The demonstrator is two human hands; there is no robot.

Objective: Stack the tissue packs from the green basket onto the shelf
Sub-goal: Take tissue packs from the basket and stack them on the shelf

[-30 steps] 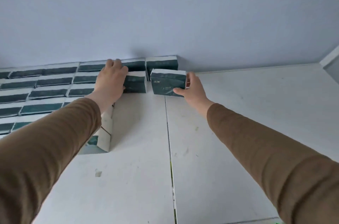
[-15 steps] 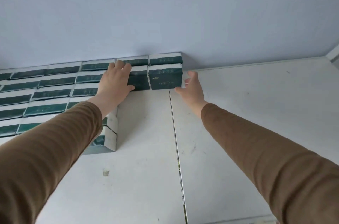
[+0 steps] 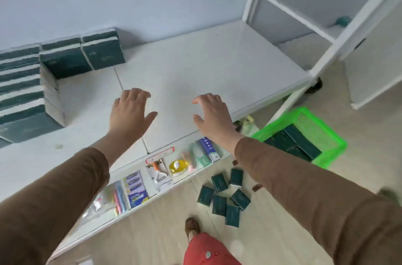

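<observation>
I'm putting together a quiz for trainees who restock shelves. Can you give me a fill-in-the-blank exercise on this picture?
1. Both the left hand and the right hand hover over the shelf top holding ____.
2. The basket on the floor is coloured ____.
3. The loose tissue packs lie scattered on the ____.
4. The stacked tissue packs sit on the shelf top against the ____.

Missing words: nothing; green; floor; wall
</observation>
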